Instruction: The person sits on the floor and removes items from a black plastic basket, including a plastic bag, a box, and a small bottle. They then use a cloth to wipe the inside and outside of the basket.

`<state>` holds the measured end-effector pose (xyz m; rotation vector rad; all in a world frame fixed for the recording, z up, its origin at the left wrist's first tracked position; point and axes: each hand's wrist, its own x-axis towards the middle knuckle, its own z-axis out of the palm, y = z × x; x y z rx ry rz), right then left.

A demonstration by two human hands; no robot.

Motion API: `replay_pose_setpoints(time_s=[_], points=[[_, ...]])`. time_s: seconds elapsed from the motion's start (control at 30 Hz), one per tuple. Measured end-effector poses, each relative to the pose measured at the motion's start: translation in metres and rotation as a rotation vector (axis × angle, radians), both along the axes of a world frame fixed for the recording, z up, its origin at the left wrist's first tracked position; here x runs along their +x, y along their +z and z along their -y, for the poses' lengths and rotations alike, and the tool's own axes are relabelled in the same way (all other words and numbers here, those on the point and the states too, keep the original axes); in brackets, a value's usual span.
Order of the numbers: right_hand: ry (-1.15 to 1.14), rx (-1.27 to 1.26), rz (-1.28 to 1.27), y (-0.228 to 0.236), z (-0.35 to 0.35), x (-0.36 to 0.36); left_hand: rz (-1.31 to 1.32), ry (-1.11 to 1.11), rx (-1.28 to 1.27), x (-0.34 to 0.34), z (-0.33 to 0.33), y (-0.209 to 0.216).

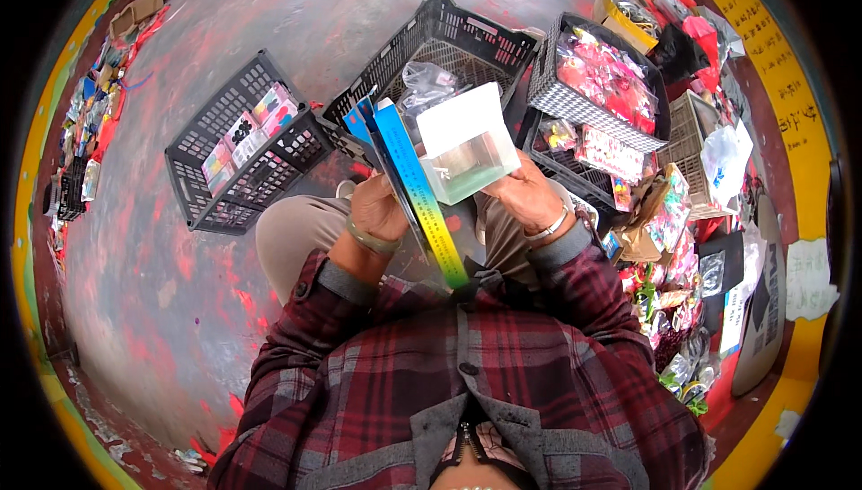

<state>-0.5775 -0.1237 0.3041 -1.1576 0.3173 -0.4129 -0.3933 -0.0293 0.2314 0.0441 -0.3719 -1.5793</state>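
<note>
Over my lap, my left hand grips a flat, thin box whose edge fades from blue to yellow-green. It is held upright on edge, and my fingers are partly hidden behind it. My right hand is closed on the lower right corner of a small white box. Its white flap stands up, and the inside looks pale with green at the bottom; I see nothing in it. The two boxes are side by side, close together; whether they touch I cannot tell.
Ahead stands a black plastic crate with clear plastic bags. To the left, another black crate holds several small printed packs. At right, a checked basket of pink-red packets sits above another crate, beside piled goods.
</note>
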Motion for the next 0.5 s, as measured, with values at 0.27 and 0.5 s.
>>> replay_pose_setpoints(time_s=[0.27,0.5], points=[[-0.466,-1.176,-0.087,0.061,0.001,-0.018,0.101,0.25,0.073,0.01,-0.001,0.003],[-0.382,-1.56,-0.406,0.067,-0.017,-0.001,0.152,0.288,0.049,0.003,0.001,0.01]])
